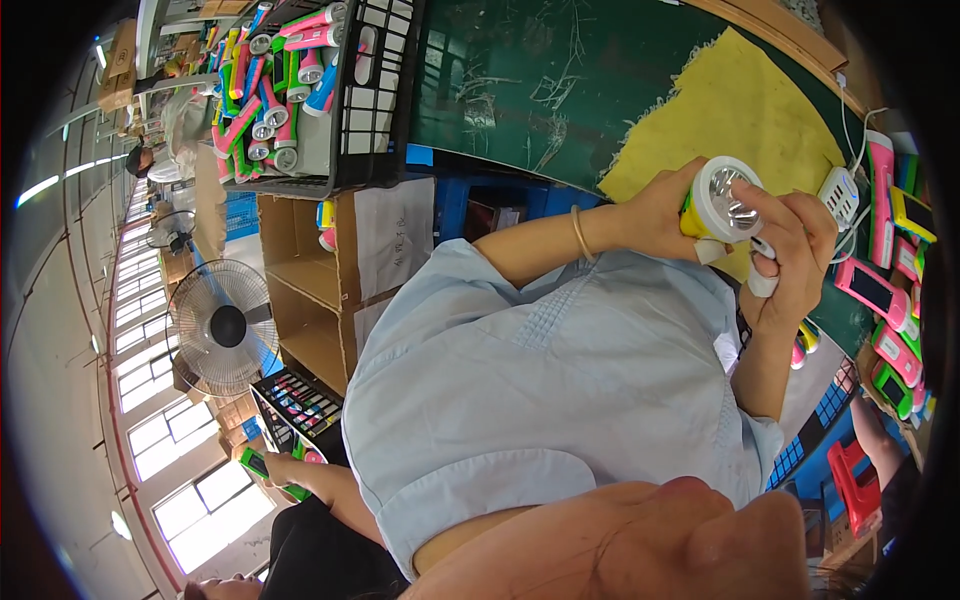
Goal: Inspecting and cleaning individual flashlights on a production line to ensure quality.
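Left hand: The left hand [662, 212] is wrapped around the side of a yellow and white round-headed torch [718, 208], so it is holding it.
Right hand: The right hand [795, 260] has bent fingers, and 1 of them lies over the front of the torch. I cannot tell if this hand is gripping or only touching. A white wrap [763, 284] goes around 1 of its fingers.
Torch: It is between the 2 hands, with its shiny front tipped toward the camera.
Front: A white ring [700, 205] goes around a clear, shiny round lens [724, 212].
How far along: The lens and ring look to be on, so I think that part is done. With 2 hands on the torch, I think some work on it is left. I cannot see if it lights up.
Cloth: A bright yellow cloth with frayed edges [730, 120] lies just past both hands, on a dark green table [500, 100].
Charger: A white block with small ports [839, 198] is near the right hand, on its right side.
Side group: Pink, green and yellow torches [868, 288] lie to the right of the right hand. I cannot tell if they are finished.
Crate: A black plastic crate [375, 100] full of bright torches is well apart from the left hand, to its left and farther off.
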A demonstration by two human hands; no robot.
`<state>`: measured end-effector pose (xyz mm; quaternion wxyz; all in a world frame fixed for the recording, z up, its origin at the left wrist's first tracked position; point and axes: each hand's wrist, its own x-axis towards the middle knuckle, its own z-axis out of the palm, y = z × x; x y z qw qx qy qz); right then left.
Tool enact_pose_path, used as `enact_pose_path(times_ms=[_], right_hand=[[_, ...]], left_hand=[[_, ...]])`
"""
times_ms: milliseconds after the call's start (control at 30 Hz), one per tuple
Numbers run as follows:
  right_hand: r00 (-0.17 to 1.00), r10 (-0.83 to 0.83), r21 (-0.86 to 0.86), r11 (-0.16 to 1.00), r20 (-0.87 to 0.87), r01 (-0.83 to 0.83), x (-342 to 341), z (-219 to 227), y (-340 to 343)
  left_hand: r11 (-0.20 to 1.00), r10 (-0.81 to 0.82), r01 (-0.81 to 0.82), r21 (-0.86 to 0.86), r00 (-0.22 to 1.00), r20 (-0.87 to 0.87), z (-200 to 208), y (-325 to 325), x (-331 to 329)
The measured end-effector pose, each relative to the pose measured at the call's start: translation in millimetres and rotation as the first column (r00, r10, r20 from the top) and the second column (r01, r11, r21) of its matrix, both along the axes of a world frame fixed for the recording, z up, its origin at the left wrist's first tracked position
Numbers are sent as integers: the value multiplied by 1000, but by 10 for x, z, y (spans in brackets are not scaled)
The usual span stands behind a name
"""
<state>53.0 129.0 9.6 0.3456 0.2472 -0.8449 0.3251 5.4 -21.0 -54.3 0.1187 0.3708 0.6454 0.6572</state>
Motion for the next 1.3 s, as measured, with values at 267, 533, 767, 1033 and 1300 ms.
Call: enact_pose_path(times_ms=[267, 533, 767, 1033, 1300], right_hand=[[999, 40, -20, 999, -14, -40, -1, 31, -42], [998, 1, -13, 1000, -64, -1, 82, -10, -12], [986, 7, 85, 996, -168, 7, 98, 22, -10], [943, -9, 91, 995, -331, 41, 47, -53, -62], [949, -37, 60, 996, -313, 59, 91, -59, -51]], left_hand=[[999, -4, 0, -48, 997, -83, 84, -11, -81], [994, -36, 13, -109, 977, -209, 148, -67, -69], [989, -98, 68, -130, 966, -239, 211, -18, -85], [991, -76, 57, -118, 982, -171, 213, -18, 5], [989, -74, 57, -138, 990, -124, 256, -15, 26]])
